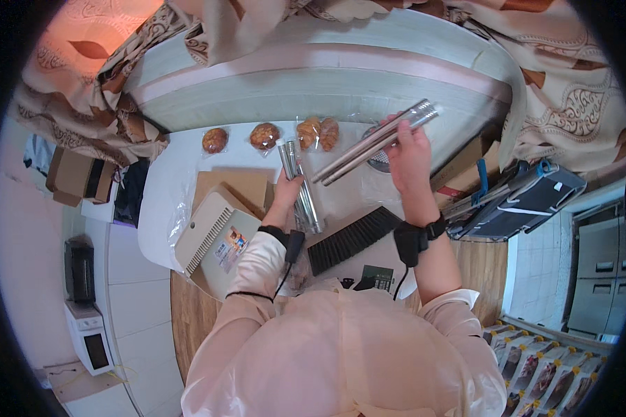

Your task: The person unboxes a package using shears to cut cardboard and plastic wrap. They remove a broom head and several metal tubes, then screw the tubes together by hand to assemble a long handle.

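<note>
My right hand is raised over the right side of the white table, its fingers closed around a pair of shiny metal tubes. These slant from lower left to upper right, with ridged, thread-like ends at the top. Closer to the middle, my left hand grips another set of metal tubes, which point almost straight away from me. A broom head with black bristles lies between my forearms. Left of my left hand rests a beige dustpan with a toothed edge and a picture label.
Behind the dustpan sits a piece of brown cardboard. Along the table's far side are bagged breads and a round perforated metal item, partly hidden. A dark green calculator-like object lies near my body. A folded black-and-blue frame stands at right.
</note>
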A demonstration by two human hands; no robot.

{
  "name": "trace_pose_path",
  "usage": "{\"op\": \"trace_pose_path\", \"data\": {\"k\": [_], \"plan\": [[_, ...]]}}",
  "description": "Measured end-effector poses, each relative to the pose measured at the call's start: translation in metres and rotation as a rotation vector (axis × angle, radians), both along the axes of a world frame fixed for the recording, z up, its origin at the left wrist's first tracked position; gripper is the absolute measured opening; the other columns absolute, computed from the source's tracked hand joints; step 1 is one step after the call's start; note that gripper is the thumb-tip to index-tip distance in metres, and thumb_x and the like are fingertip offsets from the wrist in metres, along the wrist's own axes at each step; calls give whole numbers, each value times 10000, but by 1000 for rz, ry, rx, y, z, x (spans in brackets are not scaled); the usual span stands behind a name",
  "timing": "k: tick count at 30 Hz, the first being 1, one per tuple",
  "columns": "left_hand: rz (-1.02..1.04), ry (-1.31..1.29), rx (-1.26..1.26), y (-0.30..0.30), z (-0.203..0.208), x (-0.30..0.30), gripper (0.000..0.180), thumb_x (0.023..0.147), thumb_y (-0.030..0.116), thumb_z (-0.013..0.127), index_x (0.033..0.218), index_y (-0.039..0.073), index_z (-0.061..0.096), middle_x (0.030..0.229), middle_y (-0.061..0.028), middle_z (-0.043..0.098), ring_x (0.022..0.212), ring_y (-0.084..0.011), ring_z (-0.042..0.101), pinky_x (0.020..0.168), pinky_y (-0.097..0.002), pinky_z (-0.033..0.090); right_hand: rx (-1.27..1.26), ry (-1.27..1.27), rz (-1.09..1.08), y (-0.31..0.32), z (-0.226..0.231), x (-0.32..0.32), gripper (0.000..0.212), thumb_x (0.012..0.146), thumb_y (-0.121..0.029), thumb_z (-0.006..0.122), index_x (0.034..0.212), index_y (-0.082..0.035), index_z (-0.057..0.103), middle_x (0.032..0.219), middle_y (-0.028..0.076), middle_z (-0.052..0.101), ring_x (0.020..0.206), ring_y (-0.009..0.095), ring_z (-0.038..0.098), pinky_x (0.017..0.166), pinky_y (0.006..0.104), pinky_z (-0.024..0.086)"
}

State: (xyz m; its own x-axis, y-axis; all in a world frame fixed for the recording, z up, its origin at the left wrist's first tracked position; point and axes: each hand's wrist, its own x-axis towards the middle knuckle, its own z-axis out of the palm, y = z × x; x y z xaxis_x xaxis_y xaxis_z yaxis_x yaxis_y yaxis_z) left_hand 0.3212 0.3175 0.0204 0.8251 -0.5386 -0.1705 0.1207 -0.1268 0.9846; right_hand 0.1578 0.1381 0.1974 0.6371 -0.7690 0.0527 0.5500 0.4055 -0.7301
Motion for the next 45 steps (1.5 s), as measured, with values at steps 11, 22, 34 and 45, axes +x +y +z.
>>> {"op": "trace_pose_path", "data": {"k": [11,22,34,45], "plan": [[-214,-328,609,-20,-50,20,650,705,175,575,1273,103,266,1040,-223,567,982,-365,549,845,-386,426,348,-41,-152,-32,-22,-94,183,905,-172,450,1011,-23,467,1058,110,476,996,241,488,895,440,410],[-363,-375,238,-16,39,-6,482,833,210,538,1237,10,370,1109,-181,525,1080,-247,493,910,-323,383,141,22,-51,3,-14,-89,162,907,-160,447,1014,-42,482,963,71,552,915,186,541,806,337,466],[-485,-454,-49,26,184,-141,369,851,78,502,1203,23,402,1078,-159,520,1010,-238,524,833,-314,421,-275,182,312,77,9,-71,207,890,-83,462,1087,-21,474,986,43,567,936,120,521,845,270,409],[-238,-685,0,90,186,-154,291,807,-45,484,1095,2,488,934,-128,544,879,-230,561,752,-297,451,-224,-247,106,66,60,-111,193,915,-154,415,1051,-23,451,938,110,577,956,205,534,962,410,354]]}}
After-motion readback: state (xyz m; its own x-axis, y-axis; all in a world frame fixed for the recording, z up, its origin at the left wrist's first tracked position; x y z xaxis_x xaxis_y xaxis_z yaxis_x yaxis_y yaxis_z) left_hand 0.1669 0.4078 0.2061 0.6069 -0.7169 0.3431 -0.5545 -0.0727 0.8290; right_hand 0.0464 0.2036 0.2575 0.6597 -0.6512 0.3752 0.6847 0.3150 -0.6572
